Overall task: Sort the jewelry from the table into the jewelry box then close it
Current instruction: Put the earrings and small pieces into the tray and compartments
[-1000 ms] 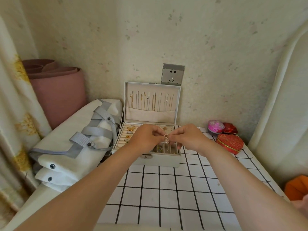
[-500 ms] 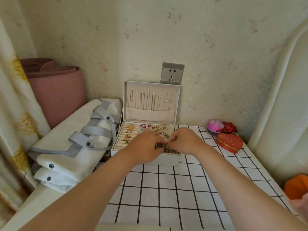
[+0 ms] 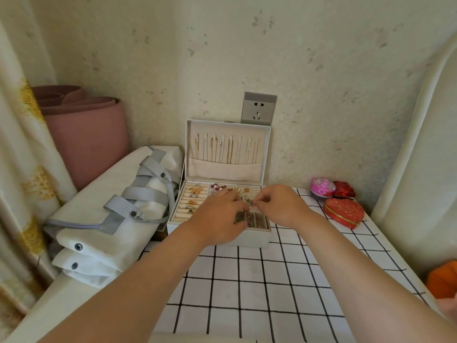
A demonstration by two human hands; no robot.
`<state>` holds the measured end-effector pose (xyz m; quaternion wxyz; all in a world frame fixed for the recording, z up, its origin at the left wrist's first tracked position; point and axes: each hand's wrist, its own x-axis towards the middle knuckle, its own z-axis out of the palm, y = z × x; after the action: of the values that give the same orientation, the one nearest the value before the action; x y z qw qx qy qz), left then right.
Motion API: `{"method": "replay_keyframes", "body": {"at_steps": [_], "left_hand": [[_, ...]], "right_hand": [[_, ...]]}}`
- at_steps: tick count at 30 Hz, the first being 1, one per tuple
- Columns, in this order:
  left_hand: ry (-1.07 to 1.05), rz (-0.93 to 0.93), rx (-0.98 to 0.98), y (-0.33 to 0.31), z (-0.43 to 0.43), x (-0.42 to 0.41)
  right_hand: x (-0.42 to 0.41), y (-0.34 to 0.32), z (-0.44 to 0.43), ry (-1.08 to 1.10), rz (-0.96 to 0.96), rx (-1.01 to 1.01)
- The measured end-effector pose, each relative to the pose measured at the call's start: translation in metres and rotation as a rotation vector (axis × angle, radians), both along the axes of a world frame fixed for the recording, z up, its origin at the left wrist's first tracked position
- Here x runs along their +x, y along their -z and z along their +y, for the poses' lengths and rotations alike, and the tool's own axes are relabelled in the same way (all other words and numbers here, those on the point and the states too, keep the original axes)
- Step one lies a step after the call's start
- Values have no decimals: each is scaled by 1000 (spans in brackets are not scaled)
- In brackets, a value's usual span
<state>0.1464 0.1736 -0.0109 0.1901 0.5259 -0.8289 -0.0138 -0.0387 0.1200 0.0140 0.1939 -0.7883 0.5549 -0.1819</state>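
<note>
The left hand (image 3: 220, 219) covers the middle of the jewelry box (image 3: 222, 240), so some slots are hidden. A tiny shiny piece (image 3: 250, 202) sits at the fingertips, too small to name. The right hand (image 3: 282, 206) pinches it tight. I cannot tell if the left hand holds it too. The box sits at the table's (image 3: 247, 280) 12 o'clock. Its long side runs 9 to 3, and its lid stands up at the back.
</note>
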Motion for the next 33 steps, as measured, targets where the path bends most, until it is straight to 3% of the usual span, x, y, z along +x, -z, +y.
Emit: {"method": "replay_keyframes", "body": {"at_steps": [6, 19, 22, 26, 33], "left_hand": [[-4, -17, 56, -5, -4, 1], [-106, 214, 18, -10, -13, 1], [-134, 314, 57, -10, -14, -2], [-121, 611, 194, -16, -13, -11], [-199, 994, 309, -26, -8, -13]], "right_hand": [[0, 11, -6, 39, 51, -97], [1, 11, -18, 25, 35, -78], [-1, 4, -18, 35, -123, -48], [1, -13, -5, -3, -451, 132], [-2, -21, 6, -23, -614, 304]]}}
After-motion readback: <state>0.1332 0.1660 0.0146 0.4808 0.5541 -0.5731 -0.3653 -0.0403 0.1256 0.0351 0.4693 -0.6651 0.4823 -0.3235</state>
